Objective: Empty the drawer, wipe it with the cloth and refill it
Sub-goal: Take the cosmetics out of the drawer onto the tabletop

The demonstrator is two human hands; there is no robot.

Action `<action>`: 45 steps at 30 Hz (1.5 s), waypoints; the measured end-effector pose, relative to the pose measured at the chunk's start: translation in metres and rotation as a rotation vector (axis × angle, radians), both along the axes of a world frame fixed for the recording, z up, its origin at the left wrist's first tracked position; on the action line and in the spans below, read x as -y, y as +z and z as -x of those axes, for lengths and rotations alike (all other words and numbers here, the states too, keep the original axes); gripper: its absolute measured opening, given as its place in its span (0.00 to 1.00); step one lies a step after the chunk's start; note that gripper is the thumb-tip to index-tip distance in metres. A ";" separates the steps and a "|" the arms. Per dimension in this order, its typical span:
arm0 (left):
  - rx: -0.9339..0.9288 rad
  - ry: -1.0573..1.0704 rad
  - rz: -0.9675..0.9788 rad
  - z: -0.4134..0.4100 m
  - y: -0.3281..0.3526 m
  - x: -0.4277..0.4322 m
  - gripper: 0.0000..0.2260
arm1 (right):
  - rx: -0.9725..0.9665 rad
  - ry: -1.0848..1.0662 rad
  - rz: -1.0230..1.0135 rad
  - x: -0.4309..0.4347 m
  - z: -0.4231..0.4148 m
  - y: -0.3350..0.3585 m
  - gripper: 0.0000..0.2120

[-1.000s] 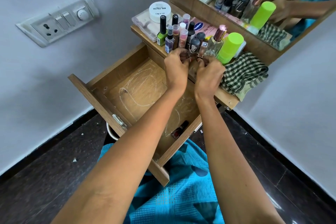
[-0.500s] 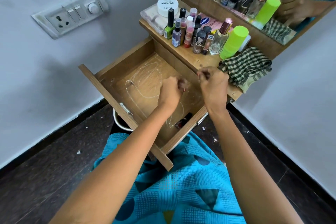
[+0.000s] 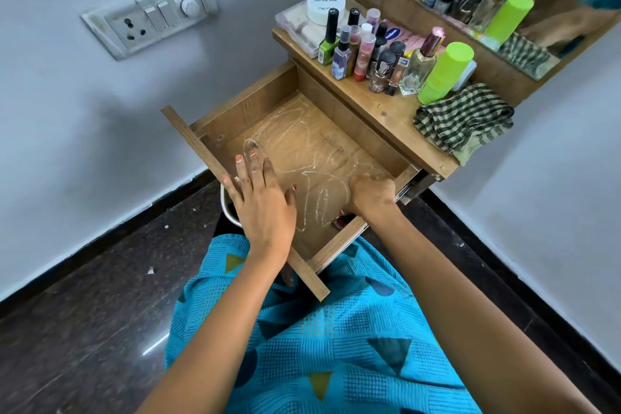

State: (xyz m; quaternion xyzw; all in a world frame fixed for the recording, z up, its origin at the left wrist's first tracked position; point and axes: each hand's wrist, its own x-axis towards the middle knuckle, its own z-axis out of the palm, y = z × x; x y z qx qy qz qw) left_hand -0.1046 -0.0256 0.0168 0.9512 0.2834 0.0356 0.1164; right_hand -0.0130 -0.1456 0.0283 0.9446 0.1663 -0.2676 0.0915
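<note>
My left hand (image 3: pixel 260 202) lies flat and loose over the drawer (image 3: pixel 255 104) front, right hand (image 3: pixel 371 195) is curled around a dark red bottle (image 3: pixel 339 221); checked cloth (image 3: pixel 465 121) sits on the tabletop (image 3: pixel 379 107).

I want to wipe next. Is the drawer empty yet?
Not quite: a dark red bottle lies in the drawer under the right hand.
</note>
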 end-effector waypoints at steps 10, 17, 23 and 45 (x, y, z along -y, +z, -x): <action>-0.046 0.030 -0.017 0.000 0.000 0.002 0.28 | -0.142 0.011 0.033 -0.009 -0.007 -0.012 0.20; -0.027 0.039 -0.020 0.001 0.000 0.002 0.28 | -0.229 0.230 -0.082 -0.009 -0.009 -0.018 0.10; -0.024 0.040 -0.027 0.001 0.001 0.002 0.28 | -0.218 0.237 -0.164 -0.004 -0.014 -0.019 0.13; -0.030 0.044 -0.024 0.002 0.001 0.002 0.28 | -0.165 0.168 -0.495 0.010 -0.015 0.019 0.11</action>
